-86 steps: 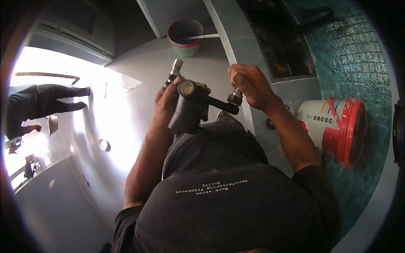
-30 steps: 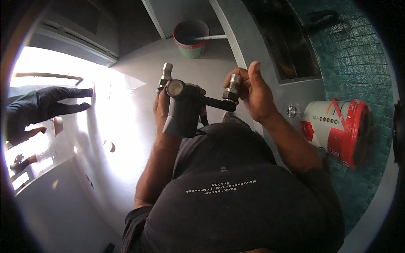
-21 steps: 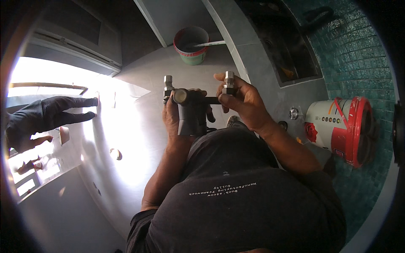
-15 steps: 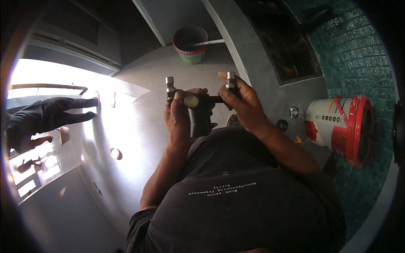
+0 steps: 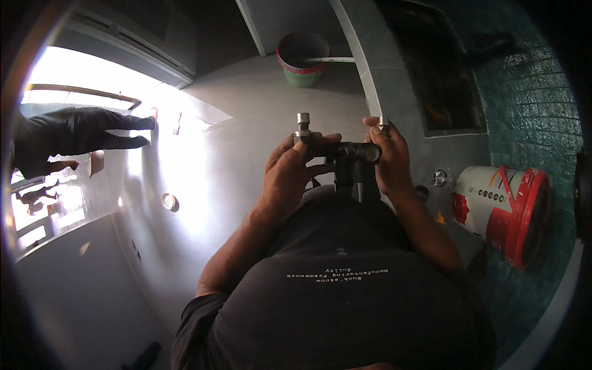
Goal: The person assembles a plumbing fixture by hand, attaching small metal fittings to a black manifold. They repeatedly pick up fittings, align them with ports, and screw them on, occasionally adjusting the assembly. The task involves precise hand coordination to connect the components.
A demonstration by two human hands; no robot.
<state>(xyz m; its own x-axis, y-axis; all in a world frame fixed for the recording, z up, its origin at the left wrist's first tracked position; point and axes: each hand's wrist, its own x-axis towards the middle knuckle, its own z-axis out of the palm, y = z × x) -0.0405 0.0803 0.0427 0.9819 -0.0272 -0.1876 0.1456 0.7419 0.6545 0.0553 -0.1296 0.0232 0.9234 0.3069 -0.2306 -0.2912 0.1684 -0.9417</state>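
Observation:
In front of my dark shirt I hold a black wall-mounted mixer tap (image 5: 346,179) with both hands. Silver threaded fittings stick up from it, one at the left end (image 5: 303,123) and one at the right end (image 5: 383,123). My left hand (image 5: 282,172) is closed around the left end, its thumb close under the silver fitting there. At the other end my right hand (image 5: 395,163) grips beside a round, pale-faced part of the tap (image 5: 371,153), fingers around the right fitting. Parts of the tap are hidden behind my fingers.
A green bucket with a red rim (image 5: 302,77) stands on the floor ahead, a pale stick in it. At right is a red-and-white paint bucket (image 5: 484,200) near the teal tiled wall (image 5: 536,80). Another person in dark clothes (image 5: 77,126) is at far left.
My hands and the tap have shifted right in the picture. The tap has turned, so its round part now lies by my right hand instead of my left. The view has moved slightly.

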